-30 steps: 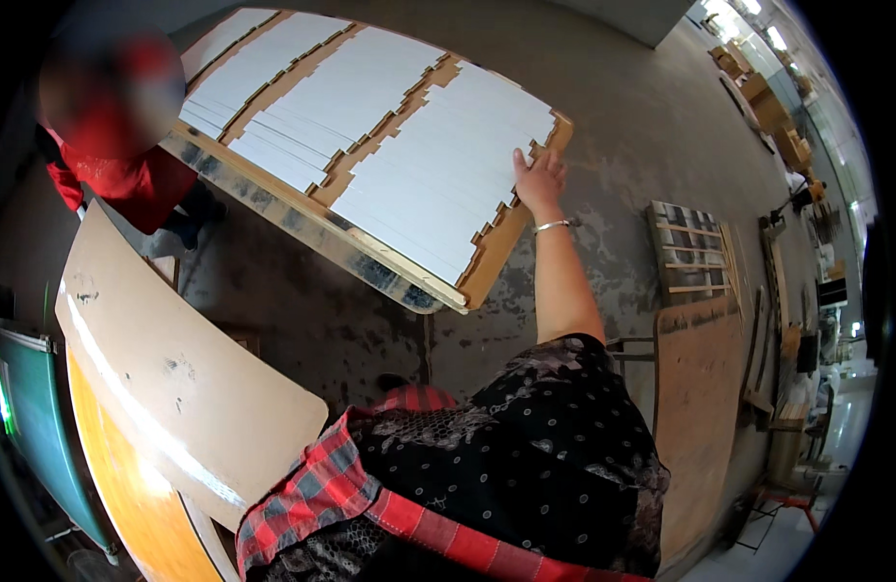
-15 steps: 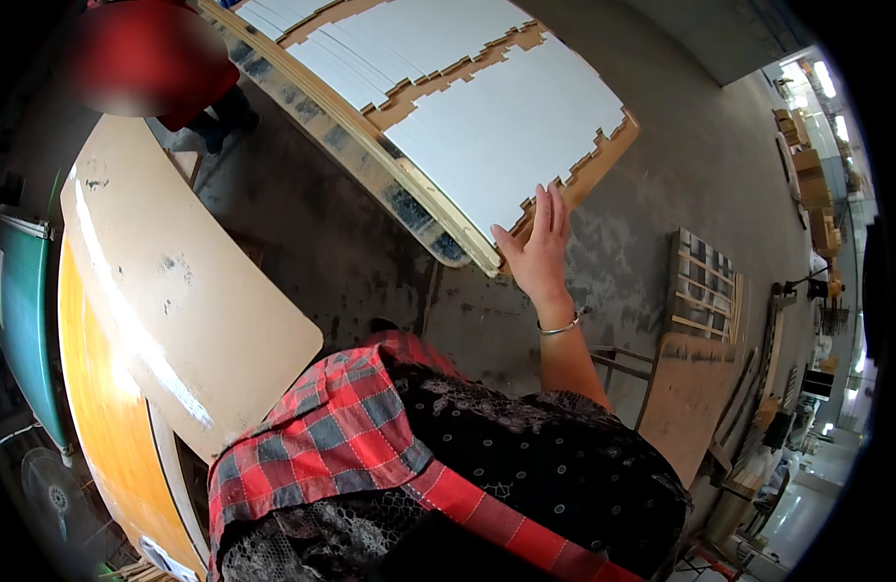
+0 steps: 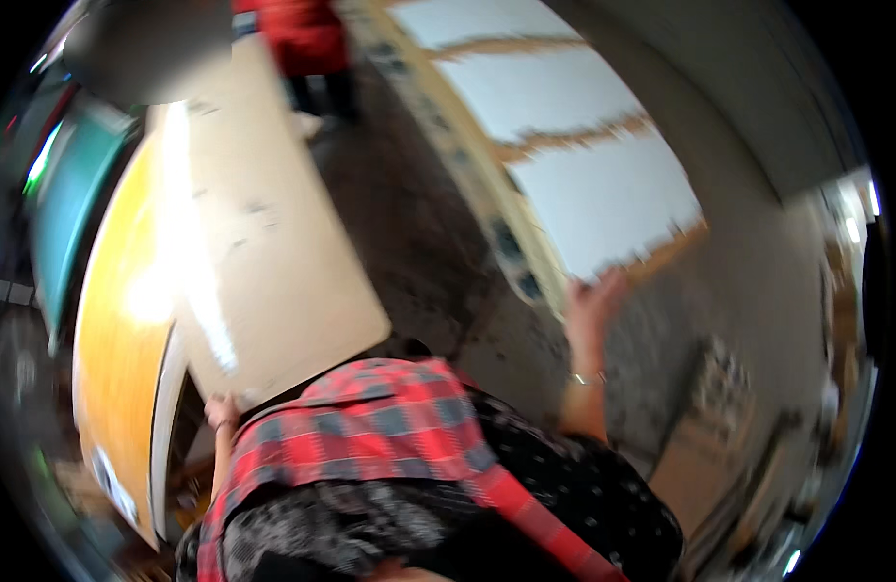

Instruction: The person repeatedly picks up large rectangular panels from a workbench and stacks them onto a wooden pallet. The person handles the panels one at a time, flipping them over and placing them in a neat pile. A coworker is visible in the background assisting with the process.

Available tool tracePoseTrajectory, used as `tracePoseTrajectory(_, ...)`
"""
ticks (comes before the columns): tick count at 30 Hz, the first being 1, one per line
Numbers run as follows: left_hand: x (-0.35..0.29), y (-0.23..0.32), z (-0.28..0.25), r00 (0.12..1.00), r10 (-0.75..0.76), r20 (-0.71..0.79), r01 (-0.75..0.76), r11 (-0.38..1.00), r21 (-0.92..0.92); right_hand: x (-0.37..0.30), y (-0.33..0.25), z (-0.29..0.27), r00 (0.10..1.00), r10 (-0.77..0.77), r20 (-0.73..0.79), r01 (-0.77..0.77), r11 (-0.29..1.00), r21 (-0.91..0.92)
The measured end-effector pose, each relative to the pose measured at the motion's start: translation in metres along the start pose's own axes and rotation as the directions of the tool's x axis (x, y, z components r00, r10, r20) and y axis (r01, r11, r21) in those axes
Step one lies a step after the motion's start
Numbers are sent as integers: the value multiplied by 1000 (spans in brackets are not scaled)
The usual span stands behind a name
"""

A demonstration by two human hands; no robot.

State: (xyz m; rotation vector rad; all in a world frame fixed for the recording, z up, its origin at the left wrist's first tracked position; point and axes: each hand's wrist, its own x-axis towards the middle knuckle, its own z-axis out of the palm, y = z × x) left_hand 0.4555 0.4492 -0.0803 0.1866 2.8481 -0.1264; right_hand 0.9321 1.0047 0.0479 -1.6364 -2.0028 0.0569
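Observation:
My right hand (image 3: 595, 303) is at the near edge of a stack of brown boards with white sheets (image 3: 613, 204) laid in overlapping rows. Its thumb stands apart from the fingers, which are smeared by motion. At the lower left, my left hand (image 3: 222, 409) is closed on the near edge of a long beige board (image 3: 283, 262), close to its corner. That board has dark scuffs and a bright strip of reflected light, and it lies partly over a glossy yellow-orange panel (image 3: 123, 320).
A person in red (image 3: 303, 39) stands beyond the beige board. On the left is a teal panel (image 3: 80, 194). A bare brown board (image 3: 705, 451) stands to the right on the grey floor (image 3: 448, 262). The picture is blurred toward its rim.
The view has turned left, so the boards and the person in red appear farther right. My left hand has come into view at the beige board. My right hand stays by the stack's edge.

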Motion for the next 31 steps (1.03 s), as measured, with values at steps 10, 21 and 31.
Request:
tracePoseTrajectory(10,-18,-12,-67,933,-319,-168,232,887,-398,-171,-174,59,842,-342,417,168,901,399)
tracePoseTrajectory(21,11,-96,-23,903,288,320,80,618,-782,-228,-258,177,181,-233,955,-34,969,243)
tracePoseTrajectory(31,-96,-279,45,680,-480,554,688,678,-259,-110,-287,214,307,-329,893,-330,843,424)
